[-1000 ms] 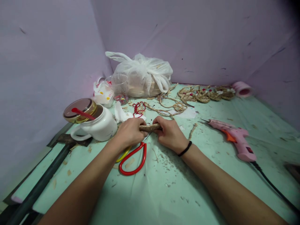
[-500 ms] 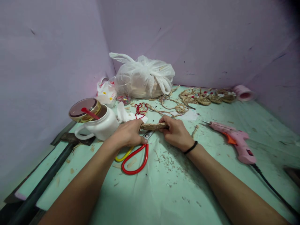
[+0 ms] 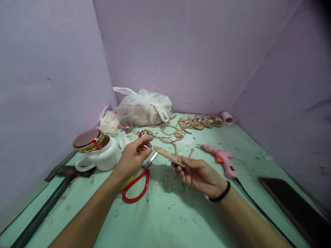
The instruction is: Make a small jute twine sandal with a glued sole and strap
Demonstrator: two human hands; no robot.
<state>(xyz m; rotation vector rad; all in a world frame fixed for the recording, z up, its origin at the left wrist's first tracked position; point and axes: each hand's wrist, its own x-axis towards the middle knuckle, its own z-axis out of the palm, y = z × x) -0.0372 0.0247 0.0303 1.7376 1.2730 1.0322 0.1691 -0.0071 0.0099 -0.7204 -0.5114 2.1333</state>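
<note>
My right hand (image 3: 198,173) holds a short stick wrapped in jute twine (image 3: 169,156), lifted above the green table and pointing up to the left. My left hand (image 3: 133,156) hovers just left of the stick's free end, thumb and forefinger pinched together near it; whether they hold a thread I cannot make out. Red-handled scissors (image 3: 137,184) lie on the table under my left hand.
A white mug (image 3: 102,157) with a gold lid stands at left, a hammer (image 3: 41,210) beside it. A pink glue gun (image 3: 221,159) with its black cord lies right. At the back sit a white plastic bag (image 3: 143,110), loose jute twine (image 3: 170,132) and a pink roll (image 3: 227,118).
Both hands lifted the wrapped stick off the table. My left hand let go of its end and now pinches beside it. The camera tilted up.
</note>
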